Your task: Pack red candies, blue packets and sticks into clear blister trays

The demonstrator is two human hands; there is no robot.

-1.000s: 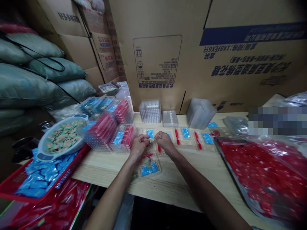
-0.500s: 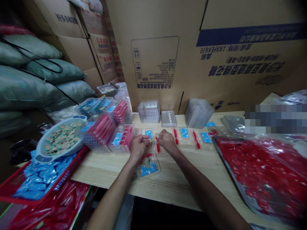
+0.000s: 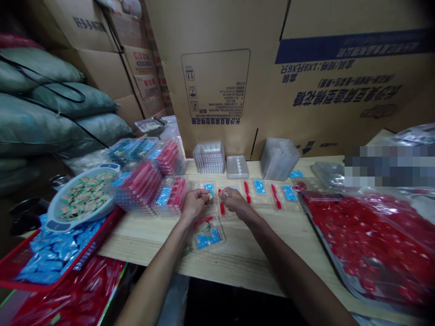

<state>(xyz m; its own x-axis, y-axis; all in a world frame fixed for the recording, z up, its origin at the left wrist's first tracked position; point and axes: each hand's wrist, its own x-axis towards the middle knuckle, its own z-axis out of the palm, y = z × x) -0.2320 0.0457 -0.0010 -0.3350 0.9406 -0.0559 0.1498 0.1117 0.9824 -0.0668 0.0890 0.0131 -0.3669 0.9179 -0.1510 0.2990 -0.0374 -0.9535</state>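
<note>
While 2 bare forearms reach in from 6 o'clock, the left hand [image 3: 195,203] and the right hand [image 3: 235,202] face each other with a small gap between their fingertips, over a row of shallow, clear plastic trays [image 3: 260,201] on a pale wooden table [image 3: 142,240]. The left thumb and forefinger are drawn close together, with a tiny pale greenish piece at their tips; I cannot tell whether it is gripped. The right fingers are bent into a narrow pinch, and what they hold is too small to make out.

With the gap between the hands as the dial's centre, a slim red plastic utensil [image 3: 222,207] lies just below it, toward 5 o'clock. At 6 o'clock, a separate clear rectangular tray [image 3: 222,235] bears a flat blue packet [image 3: 208,238] and multicoloured striped pieces [image 3: 204,226]. At 9 o'clock are stacked clear boxes with red contents [image 3: 144,185] and, farther out, an oval pale-blue plastic basin [image 3: 63,225] of striped pieces. At 4 o'clock stands a metal tray [image 3: 325,246] full of glossy red pieces; at 12 o'clock, a large brown cardboard box [image 3: 217,27].
</note>
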